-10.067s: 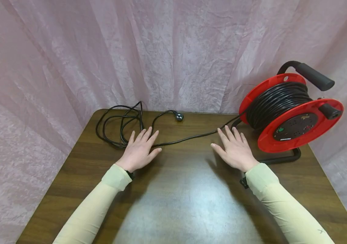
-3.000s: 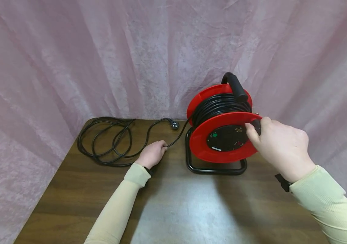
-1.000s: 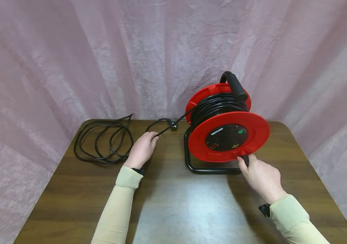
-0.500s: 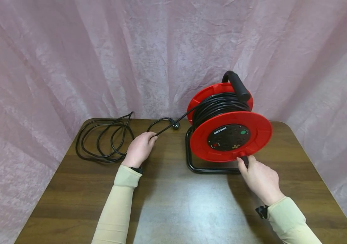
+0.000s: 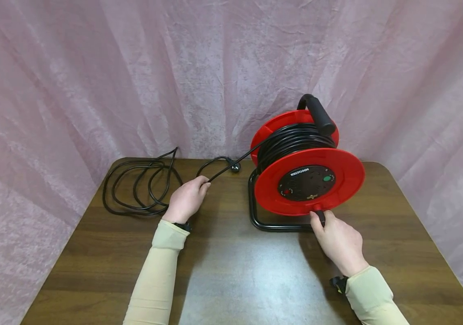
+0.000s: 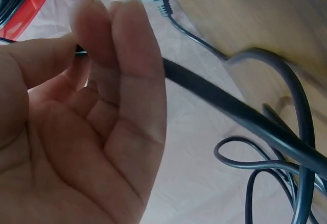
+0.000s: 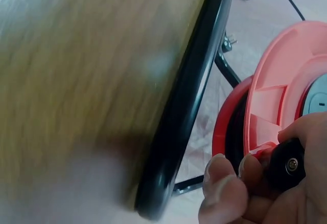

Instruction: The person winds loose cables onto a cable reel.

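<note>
My left hand (image 5: 186,198) pinches a black power cable (image 5: 228,168) between thumb and fingertips. From there the cable rises taut to a red cable reel (image 5: 269,196), which stands on a black tube frame (image 5: 272,227). My right hand (image 5: 340,241) grips the reel's black crank knob (image 5: 320,217), low on the front flange. In the right wrist view the knob (image 7: 286,165) lies within the curled fingers. Behind the left hand, slack cable loops (image 5: 113,208) lie on the table. The three-pin plug (image 5: 235,167) sits near the back edge, beside the taut cable.
A pink velvet curtain (image 5: 190,81) hangs behind the wooden table (image 5: 93,271). The reel's black carrying handle (image 5: 320,115) sticks up above the drum. In the right wrist view a tube of the frame (image 7: 186,106) runs close to the right hand.
Earlier both hands lay flat and the reel stood farther right. Since then the hands have taken the cable and knob. Lately the drum has turned slightly, the right hand shifting left with the knob.
</note>
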The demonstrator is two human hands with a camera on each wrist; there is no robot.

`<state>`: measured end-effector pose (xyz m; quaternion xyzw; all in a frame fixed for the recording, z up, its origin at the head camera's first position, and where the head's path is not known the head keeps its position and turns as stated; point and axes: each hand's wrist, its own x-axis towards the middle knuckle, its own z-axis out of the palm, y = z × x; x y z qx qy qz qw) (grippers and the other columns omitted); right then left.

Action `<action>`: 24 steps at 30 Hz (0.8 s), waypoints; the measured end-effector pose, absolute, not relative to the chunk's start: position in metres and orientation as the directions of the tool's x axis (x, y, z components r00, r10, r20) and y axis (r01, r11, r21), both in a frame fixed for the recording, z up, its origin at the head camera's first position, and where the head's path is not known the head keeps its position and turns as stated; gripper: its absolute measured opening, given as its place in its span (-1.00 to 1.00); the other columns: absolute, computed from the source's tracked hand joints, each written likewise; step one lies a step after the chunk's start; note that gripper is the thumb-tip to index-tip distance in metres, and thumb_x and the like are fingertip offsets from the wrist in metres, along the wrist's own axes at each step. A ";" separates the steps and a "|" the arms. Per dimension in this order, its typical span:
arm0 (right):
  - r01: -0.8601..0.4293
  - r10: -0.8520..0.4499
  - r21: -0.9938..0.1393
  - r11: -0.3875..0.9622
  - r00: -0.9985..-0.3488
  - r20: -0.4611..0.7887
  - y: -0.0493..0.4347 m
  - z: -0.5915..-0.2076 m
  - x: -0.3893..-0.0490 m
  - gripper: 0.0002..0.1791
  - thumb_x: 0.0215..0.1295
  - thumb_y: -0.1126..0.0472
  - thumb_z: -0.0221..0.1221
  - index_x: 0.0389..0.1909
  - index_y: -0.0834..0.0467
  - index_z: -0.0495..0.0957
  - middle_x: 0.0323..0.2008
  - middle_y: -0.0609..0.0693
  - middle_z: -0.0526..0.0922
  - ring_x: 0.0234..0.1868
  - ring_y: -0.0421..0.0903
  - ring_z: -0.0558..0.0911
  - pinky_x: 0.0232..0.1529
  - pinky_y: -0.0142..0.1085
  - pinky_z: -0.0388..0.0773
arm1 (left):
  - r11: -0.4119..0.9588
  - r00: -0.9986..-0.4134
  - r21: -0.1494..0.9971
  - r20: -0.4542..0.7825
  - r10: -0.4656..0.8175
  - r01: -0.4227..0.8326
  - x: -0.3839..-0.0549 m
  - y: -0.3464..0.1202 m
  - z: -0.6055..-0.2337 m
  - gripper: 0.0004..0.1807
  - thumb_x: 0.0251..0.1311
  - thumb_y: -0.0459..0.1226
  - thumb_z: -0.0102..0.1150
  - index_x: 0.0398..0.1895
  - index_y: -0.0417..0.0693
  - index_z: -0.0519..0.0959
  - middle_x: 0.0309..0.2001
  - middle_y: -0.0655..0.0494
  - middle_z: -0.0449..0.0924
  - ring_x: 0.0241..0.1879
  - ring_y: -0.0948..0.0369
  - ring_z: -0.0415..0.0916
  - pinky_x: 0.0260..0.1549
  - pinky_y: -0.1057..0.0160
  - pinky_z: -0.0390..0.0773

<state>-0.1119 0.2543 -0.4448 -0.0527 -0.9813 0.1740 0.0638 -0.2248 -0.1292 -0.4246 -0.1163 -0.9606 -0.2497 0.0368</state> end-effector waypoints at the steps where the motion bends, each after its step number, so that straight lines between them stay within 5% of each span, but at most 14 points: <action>1: 0.081 0.125 -0.351 0.933 -0.986 0.106 0.253 -0.446 -0.112 -0.42 0.56 -0.26 -0.15 -0.31 0.17 0.50 -0.54 0.10 0.62 -0.51 0.22 0.62 -0.67 0.01 0.40 | 0.844 -0.971 0.479 0.127 0.203 0.240 -0.225 -0.129 -0.424 -0.72 0.57 -0.12 0.02 0.09 -0.02 0.64 -0.20 0.11 0.71 -0.29 0.11 0.63 -0.24 -0.03 0.60; 12: 0.100 0.157 -0.383 0.918 -0.980 0.122 0.243 -0.448 -0.111 -0.39 0.56 -0.26 -0.17 -0.38 0.17 0.50 -0.48 0.20 0.65 -0.43 0.30 0.64 -0.60 0.09 0.44 | 0.821 -0.959 0.497 0.110 0.259 0.279 -0.225 -0.128 -0.419 -0.70 0.56 -0.23 0.01 0.15 -0.19 0.62 -0.05 -0.07 0.68 -0.04 0.01 0.62 0.04 -0.05 0.55; 24: 0.111 0.153 -0.377 0.920 -0.985 0.082 0.238 -0.448 -0.112 -0.31 0.55 -0.33 -0.20 -0.46 0.16 0.52 -0.53 0.18 0.63 -0.45 0.29 0.65 -0.63 0.05 0.43 | 0.823 -0.964 0.505 0.084 0.253 0.260 -0.226 -0.129 -0.419 -0.67 0.58 -0.17 -0.02 0.17 -0.13 0.61 -0.04 -0.03 0.70 -0.07 0.03 0.64 0.02 -0.06 0.56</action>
